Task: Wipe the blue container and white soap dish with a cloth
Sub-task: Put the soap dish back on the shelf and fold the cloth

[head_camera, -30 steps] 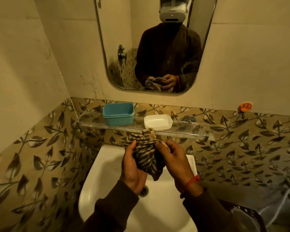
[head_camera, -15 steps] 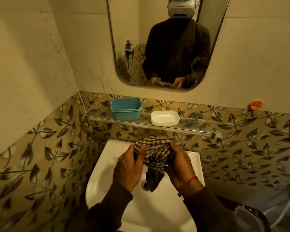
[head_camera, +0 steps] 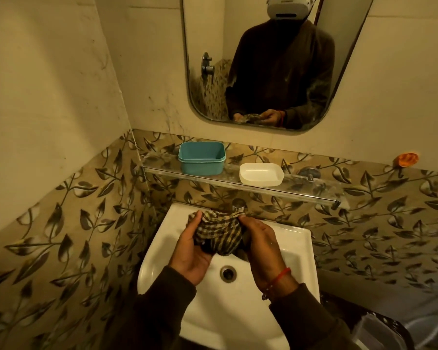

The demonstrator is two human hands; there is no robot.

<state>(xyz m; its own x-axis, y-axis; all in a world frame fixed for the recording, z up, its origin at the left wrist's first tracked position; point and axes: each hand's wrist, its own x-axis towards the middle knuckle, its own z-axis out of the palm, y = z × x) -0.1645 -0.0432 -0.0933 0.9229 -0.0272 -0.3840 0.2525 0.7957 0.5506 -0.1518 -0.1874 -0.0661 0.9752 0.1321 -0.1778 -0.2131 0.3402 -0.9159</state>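
A blue container (head_camera: pixel 202 157) stands on the left part of a glass shelf (head_camera: pixel 314 190), and a white soap dish (head_camera: pixel 261 174) sits to its right, a gap between them. Both are empty as far as I see. Below the shelf, over the white sink (head_camera: pixel 299 251), I hold a bunched checked cloth (head_camera: pixel 218 232) between both hands. My left hand (head_camera: pixel 191 251) grips its left side with the thumb on top. My right hand (head_camera: pixel 261 245) grips its right side. Neither hand touches the container or the dish.
A tap (head_camera: pixel 238 207) sticks up just behind the cloth. A wall mirror (head_camera: pixel 271 59) hangs above the shelf and reflects a person. An orange hook (head_camera: pixel 406 159) is on the wall at right. Leaf-patterned tiles close in on the left; a dark bin (head_camera: pixel 384 332) stands at lower right.
Both hands have lowered the cloth from shelf height to just over the sink and gathered its hanging end into a tighter bundle. The container and dish have not moved.
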